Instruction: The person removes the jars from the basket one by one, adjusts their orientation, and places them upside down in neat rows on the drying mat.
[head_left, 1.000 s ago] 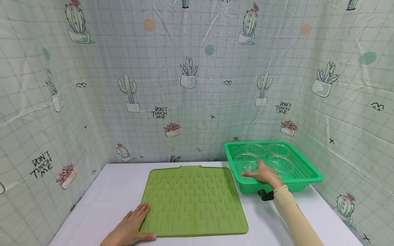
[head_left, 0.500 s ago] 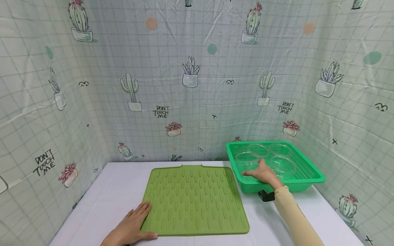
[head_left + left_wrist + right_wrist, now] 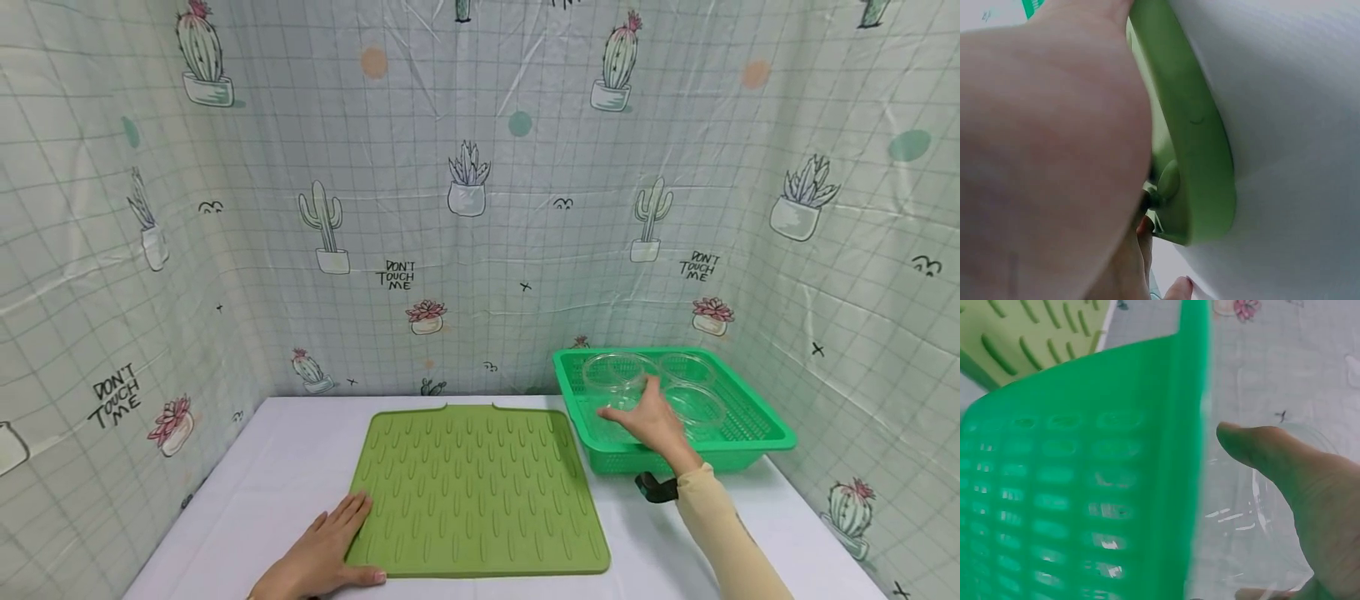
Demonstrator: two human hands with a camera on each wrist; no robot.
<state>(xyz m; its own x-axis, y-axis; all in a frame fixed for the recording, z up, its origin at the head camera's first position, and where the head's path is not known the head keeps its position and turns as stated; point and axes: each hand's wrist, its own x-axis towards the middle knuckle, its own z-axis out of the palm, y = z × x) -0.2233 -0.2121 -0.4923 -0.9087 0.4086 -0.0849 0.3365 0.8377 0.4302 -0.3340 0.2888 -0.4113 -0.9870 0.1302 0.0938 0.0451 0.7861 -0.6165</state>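
Note:
My left hand [image 3: 322,546] rests flat on the near left corner of a green ridged mat [image 3: 480,492], fingers along its left side and thumb at its front edge. In the left wrist view, the mat's raised green rim [image 3: 1200,156] runs beside the hand. At the right, my right hand [image 3: 654,421] reaches over the front of a green plastic basket [image 3: 630,462] and grips a clear round container [image 3: 611,390] between spread thumb and fingers. The right wrist view shows the thumb [image 3: 1272,453] against the container's transparent side [image 3: 1247,512]; most other fingers are hidden.
Several more clear round containers, one with its rim [image 3: 697,402] right of the hand, stand in the basket. A white cloth [image 3: 247,483] covers the table. Patterned curtains [image 3: 465,275] close off the back and both sides.
My right hand has risen slightly inside the basket, and the gripped container's rim has moved up and back, overlapping the one behind it. My left hand stays on the mat.

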